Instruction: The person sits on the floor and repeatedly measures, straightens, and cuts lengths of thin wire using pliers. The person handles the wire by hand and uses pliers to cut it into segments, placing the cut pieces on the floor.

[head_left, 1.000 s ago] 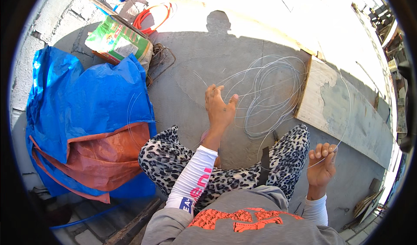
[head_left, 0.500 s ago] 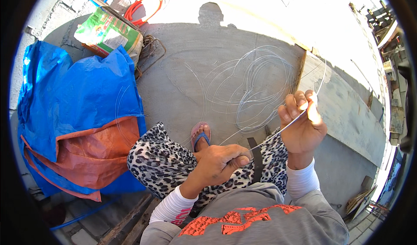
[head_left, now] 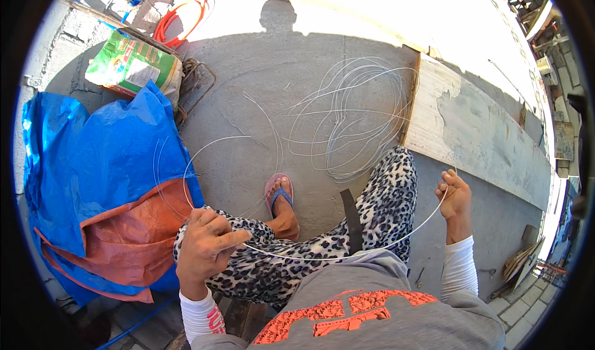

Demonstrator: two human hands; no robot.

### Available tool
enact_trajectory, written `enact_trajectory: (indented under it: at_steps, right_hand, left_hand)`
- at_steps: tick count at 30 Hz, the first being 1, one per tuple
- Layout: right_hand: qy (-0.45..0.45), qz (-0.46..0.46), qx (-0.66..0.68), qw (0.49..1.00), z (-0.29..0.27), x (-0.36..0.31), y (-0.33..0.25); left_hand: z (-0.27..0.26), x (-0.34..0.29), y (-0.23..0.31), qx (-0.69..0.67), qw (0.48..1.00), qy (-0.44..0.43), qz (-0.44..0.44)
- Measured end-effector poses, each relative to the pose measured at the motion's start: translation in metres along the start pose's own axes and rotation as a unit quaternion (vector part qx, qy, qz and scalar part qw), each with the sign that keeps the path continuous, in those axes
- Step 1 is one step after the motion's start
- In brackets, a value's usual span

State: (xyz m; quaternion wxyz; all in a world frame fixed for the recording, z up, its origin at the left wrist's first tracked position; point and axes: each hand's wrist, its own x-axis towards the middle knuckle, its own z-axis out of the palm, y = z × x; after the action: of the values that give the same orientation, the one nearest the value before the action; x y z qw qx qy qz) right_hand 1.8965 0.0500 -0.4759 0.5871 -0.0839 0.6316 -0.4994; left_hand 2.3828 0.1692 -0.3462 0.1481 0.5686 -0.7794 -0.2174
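Note:
A thin pale wire (head_left: 334, 258) sags in a shallow curve across my lap between my two hands. My left hand (head_left: 207, 246), above my left knee, is closed round one part of it, and a free length arcs up beyond the fist toward the floor's middle. Out to the right, my right hand (head_left: 454, 195) pinches the other part, with a short end showing above the fingers. Beyond my knees a loose coil of similar wire (head_left: 347, 114) lies on the concrete floor. Some thin strands also curve over the tarp at left.
A blue and orange tarp (head_left: 111, 158) is heaped at left, with a green and white sack (head_left: 133, 65) behind it. An orange hose (head_left: 170, 24) lies coiled at the far left. A long grey board (head_left: 477, 127) rests at right. My sandalled foot (head_left: 282, 201) stands near the middle.
My hands have moved far apart, the left one toward my left knee and the right one outward and lower. The wire, stretched straight before, now hangs in a curve between them.

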Motion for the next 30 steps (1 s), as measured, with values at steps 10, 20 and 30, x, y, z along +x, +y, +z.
enact_trajectory:
  at_steps: [10, 20, 30]
  right_hand:
    - [-0.235, -0.161, -0.463, 0.84, -0.036, -0.025, 0.053]
    - [-0.545, -0.417, -0.556, 0.47, 0.065, -0.065, 0.099]
    - [-0.576, -0.287, -0.414, 0.643, 0.142, -0.107, 0.185]
  left_hand:
    - [-0.005, -0.034, -0.113, 0.16, 0.97, -0.041, -0.177]
    - [0.001, -0.016, -0.21, -0.367, 0.762, 0.274, -0.459]
    - [0.056, -0.01, 0.005, -0.071, 0.947, -0.038, -0.31]
